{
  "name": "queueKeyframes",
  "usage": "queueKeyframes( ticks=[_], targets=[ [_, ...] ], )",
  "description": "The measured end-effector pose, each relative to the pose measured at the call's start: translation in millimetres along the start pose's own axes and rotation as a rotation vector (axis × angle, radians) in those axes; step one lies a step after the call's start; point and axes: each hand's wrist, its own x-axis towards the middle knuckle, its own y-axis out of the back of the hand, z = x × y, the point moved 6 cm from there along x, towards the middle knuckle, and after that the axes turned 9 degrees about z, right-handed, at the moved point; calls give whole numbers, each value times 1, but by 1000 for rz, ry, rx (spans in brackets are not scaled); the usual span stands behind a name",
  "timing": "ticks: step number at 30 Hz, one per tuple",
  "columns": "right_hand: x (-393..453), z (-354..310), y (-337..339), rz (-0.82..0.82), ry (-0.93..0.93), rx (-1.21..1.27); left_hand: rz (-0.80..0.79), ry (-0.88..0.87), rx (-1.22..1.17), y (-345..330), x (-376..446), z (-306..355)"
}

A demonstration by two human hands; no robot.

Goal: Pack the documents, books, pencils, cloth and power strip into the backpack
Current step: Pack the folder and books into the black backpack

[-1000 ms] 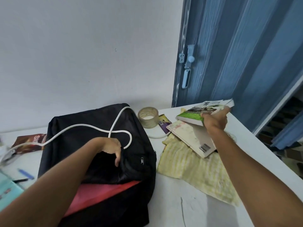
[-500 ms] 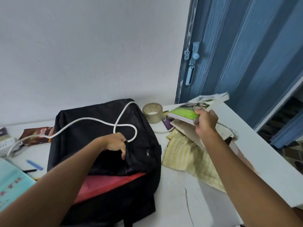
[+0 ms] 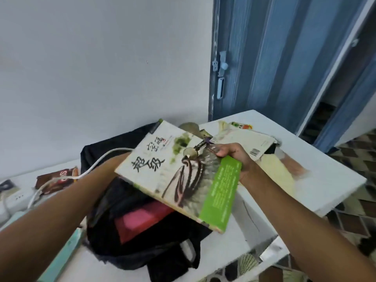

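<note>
The white bench (image 3: 317,163) carries the black fabric backpack (image 3: 142,237) at lower centre, mouth open over a red folder (image 3: 140,218). Above it hangs the white-and-green paperback book (image 3: 179,176), pinched at its right edge by the right hand (image 3: 232,157). Held by one edge, it could tip and snag the mouth. The left hand is hidden behind the book, so its grip cannot be told. The white power-strip cord (image 3: 97,165) trails across the bag at centre left and may catch.

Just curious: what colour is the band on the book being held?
Bright green, on the book, seen in the head view.
</note>
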Motion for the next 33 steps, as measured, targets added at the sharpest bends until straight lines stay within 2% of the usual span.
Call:
queueKeyframes(
  ticks=[2,3,4,7,9,12,16,19,22,27,31,33],
  targets=[
    [-8,19,-15,-114,-54,-117,30,-145,-81,23,-40,62],
    [-12,27,-19,-148,-97,-170,121,-214,-128,38,-56,89],
    [-16,36,-20,-170,-144,-206,143,-232,-178,49,-66,107],
    [-22,56,-20,-178,-226,-242,205,-225,-206,76,-74,110],
    [-22,63,-18,-114,-221,-237,281,-206,-158,97,-81,112],
    [-22,67,-12,4,-181,-150,361,-274,-106,117,-95,129],
    [-14,67,-19,58,-136,-63,433,-327,-26,122,-107,140],
    [5,72,-12,223,-147,11,507,-390,14,123,-116,148],
    [19,74,-21,320,-151,16,571,-435,-3,127,-124,151],
    [49,75,-27,527,-189,-130,563,-473,-35,125,-133,155],
    [73,75,-32,597,-210,-202,532,-467,-45,121,-135,157],
    [82,72,-34,659,-197,-381,535,-460,-46,121,-136,158]
  ],
)
